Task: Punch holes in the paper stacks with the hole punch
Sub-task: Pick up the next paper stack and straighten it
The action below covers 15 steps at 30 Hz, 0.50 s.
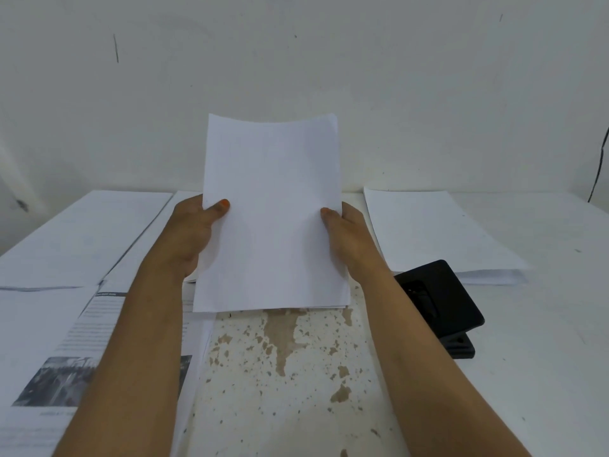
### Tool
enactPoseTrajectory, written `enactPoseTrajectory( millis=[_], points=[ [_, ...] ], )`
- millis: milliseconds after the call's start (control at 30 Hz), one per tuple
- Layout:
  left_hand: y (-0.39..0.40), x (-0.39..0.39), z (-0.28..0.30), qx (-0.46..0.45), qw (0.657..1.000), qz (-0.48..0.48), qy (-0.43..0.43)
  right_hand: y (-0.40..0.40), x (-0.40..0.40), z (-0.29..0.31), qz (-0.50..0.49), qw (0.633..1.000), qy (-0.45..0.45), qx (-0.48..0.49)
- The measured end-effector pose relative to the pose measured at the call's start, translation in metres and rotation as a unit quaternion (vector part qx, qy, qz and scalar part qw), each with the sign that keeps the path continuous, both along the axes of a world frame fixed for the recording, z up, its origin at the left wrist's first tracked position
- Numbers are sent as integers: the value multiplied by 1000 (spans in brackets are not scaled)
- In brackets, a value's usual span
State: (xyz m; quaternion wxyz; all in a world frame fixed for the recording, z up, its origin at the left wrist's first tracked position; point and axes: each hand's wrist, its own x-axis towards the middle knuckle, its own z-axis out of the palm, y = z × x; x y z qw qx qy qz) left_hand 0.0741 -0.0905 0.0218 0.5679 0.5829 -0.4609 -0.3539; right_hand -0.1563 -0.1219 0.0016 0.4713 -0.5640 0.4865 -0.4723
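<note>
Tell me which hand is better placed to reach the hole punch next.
Probably the right hand: the black hole punch lies just beside its forearm, while the left hand grips the paper stack on the far side.

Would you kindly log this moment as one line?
left hand: holds white paper stack | right hand: holds it too | stack: upright | black metal hole punch: untouched

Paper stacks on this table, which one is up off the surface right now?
The blank stack gripped upright by both hands, left hand and right hand. The other stacks lie flat.
</note>
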Motion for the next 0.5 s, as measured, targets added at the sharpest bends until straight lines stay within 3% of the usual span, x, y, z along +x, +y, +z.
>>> enactPoseTrajectory(
  millis=[167,500],
  points=[
    [-2,-2,0,1,1000,-6,22,0,-3,5,-20,1000,19,-3],
    [-3,-10,-3,-32,998,2,-56,-2,-10,12,-38,996,75,23]
  ],
)
